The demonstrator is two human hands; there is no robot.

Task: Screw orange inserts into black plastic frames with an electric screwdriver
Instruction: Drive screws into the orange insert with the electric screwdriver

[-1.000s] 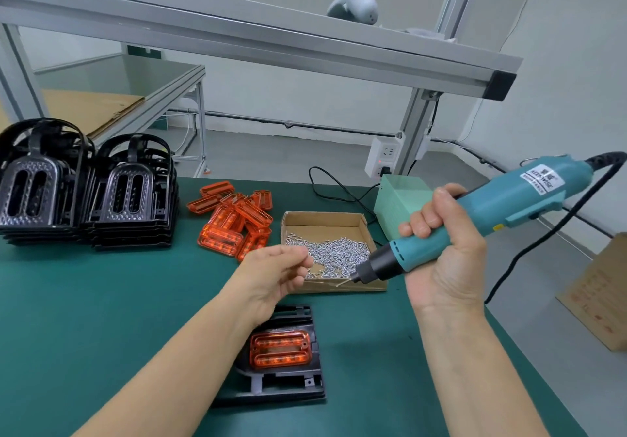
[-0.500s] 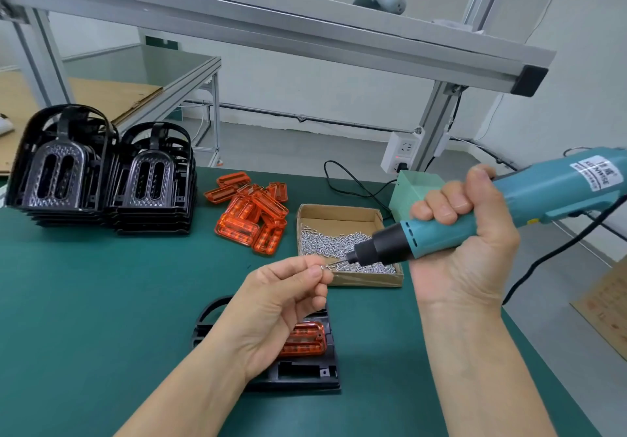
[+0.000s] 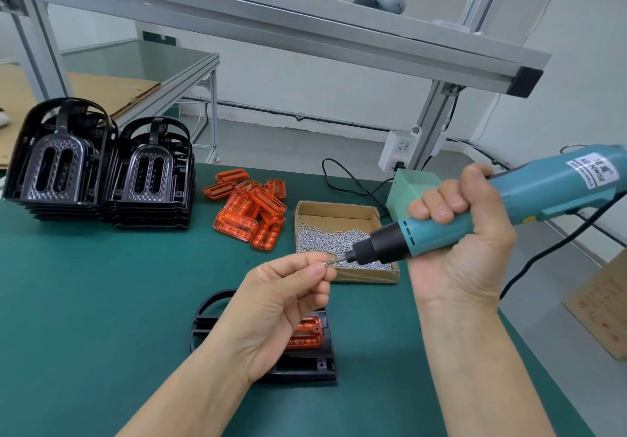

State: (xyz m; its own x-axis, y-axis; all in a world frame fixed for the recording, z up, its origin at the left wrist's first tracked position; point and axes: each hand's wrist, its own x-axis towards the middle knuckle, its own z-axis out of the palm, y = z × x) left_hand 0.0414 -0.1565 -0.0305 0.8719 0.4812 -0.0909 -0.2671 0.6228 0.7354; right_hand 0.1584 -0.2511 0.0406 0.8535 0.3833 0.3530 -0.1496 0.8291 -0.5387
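Fingertips of the left hand (image 3: 274, 304) pinch a tiny metal screw (image 3: 326, 263); right hand (image 3: 464, 243) grips the teal plastic screwdriver (image 3: 509, 206).

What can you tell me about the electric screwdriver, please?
The electric screwdriver has a teal plastic-looking body with vent slots, a black nose, a thin bit and a white label. The right hand grips it, held above the table and pointing left and slightly down; the bit tip meets a screw pinched by the left hand. A black cable trails off.
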